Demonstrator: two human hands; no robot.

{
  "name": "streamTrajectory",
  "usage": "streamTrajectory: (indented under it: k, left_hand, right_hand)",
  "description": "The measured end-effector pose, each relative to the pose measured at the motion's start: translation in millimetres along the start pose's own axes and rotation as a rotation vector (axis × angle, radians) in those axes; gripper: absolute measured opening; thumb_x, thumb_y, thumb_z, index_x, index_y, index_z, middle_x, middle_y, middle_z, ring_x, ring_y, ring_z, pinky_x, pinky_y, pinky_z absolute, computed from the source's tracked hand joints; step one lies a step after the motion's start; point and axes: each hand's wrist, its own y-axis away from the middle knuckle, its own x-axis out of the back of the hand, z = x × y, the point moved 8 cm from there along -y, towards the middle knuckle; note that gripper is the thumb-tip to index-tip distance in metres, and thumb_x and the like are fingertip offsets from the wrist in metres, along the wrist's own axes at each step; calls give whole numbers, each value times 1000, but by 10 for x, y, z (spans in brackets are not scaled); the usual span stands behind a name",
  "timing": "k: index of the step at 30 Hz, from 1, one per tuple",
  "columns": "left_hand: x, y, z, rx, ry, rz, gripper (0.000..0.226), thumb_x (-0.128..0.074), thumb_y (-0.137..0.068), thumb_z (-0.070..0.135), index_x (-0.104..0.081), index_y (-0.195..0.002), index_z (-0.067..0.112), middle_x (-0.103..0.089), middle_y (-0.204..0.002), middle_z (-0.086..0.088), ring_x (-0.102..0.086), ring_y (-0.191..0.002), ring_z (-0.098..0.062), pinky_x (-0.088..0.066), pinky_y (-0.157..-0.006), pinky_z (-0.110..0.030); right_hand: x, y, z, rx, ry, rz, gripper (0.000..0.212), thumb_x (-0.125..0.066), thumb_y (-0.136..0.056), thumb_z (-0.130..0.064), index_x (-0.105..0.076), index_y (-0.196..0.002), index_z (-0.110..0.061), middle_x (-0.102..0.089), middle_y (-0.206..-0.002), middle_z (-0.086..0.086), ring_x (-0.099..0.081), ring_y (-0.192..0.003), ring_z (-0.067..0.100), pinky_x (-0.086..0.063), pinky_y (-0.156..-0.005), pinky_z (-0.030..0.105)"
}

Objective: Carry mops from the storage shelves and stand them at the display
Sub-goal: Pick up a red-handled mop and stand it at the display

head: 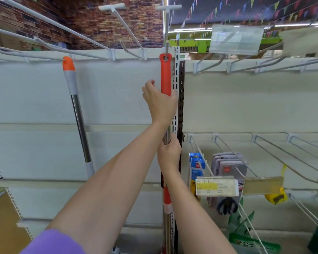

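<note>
The mop (165, 76) is hung by its orange grip from a hook (166, 49) above the left hand (159, 100), which is curled round the grip; the right hand (169, 153), below, is wrapped round the steel shaft. It is judged stiff, light, long and top-swinging, the bare steel slippery; the grip is best held

Both arms raised, grips seemingly closed.

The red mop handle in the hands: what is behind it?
Behind the red mop handle stands a white slotted upright against the pale back panel. The hands cover the handle's middle.
</note>
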Motion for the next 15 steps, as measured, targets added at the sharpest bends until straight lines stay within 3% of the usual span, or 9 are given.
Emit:
streamTrajectory:
  k: [2,4,7,10,15]
  left_hand:
    - [-64,-37,-68,58,61,-49,53,-67,-88,27,-43,-132,9,-48,-127,-6,-56,-106,-18,-52,-87,-29]
    - [-109,-78,-112,81,70,-66,42,-65,-88,29,-50,-122,12,-53,-118,-4,-60,-92,-15,-54,-80,-30]
    - [-150,-127,-146,66,46,-43,31,-64,-84,32,-52,-108,15,-51,-108,-1,-60,-95,-24,-55,-86,-45]
    - [-214,-207,-208,83,53,-36,30,-64,-84,30,-52,-107,14,-55,-106,-5,-60,-89,-24,-56,-82,-45]
    - [-275,-273,-273,59,63,-46,25,-64,-88,29,-53,-105,15,-60,-101,-7,-56,-75,-17,-51,-68,-32]
  right_hand:
    - [3,-28,-12,60,47,49,15,-65,-88,-23,-50,-83,-21,-52,-90,1,-53,-83,23,-53,-75,49]
    - [20,-57,-22,127,112,110,22,-68,-86,-18,-48,-96,-15,-47,-102,1,-47,-95,23,-49,-83,42]
    - [30,-97,6,143,130,183,39,-72,-86,-19,-49,-117,-9,-47,-116,6,-42,-109,22,-44,-95,38]
    - [-35,-179,85,123,160,181,58,-71,-90,-25,-45,-139,-6,-48,-132,9,-40,-125,22,-39,-106,36]
    - [-81,-243,149,143,127,150,49,-67,-94,-27,-51,-139,-16,-56,-129,-1,-51,-120,13,-47,-97,33]
